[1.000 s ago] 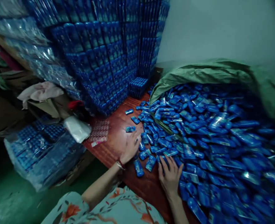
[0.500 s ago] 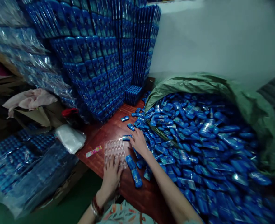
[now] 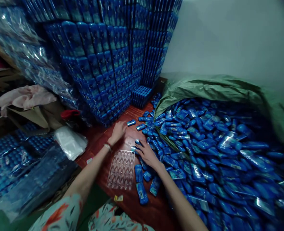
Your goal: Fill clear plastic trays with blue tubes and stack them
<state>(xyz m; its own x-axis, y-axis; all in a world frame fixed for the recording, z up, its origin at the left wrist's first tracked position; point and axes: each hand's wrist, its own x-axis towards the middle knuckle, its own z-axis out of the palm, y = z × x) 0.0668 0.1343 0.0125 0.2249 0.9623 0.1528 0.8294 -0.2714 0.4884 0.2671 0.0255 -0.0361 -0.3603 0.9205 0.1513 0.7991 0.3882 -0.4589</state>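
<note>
My left hand (image 3: 118,131) reaches over the table, its slightly bent fingers at the left end of a small blue bottle (image 3: 131,123) lying on its side. My right hand (image 3: 146,153) has its fingers apart over another blue bottle (image 3: 137,142) at the edge of the heap; a firm hold on it does not show. Between my forearms lies a clear plastic tray (image 3: 121,170) with rows of moulded hollows. Right beside the tray, two blue bottles (image 3: 141,193) lie end to end.
A large heap of blue bottles (image 3: 204,141) spills from a green sack (image 3: 219,84) on the right. Tall stacks of packed blue bottles (image 3: 96,64) rise behind the reddish table (image 3: 98,141). Clear plastic bags (image 3: 71,142) and a red lid (image 3: 70,114) are at left.
My left hand has left the clear tray and moved forward to the bottle beyond it. The tray is now uncovered. The pink label strip has gone from beside it, and the view has shifted slightly.
</note>
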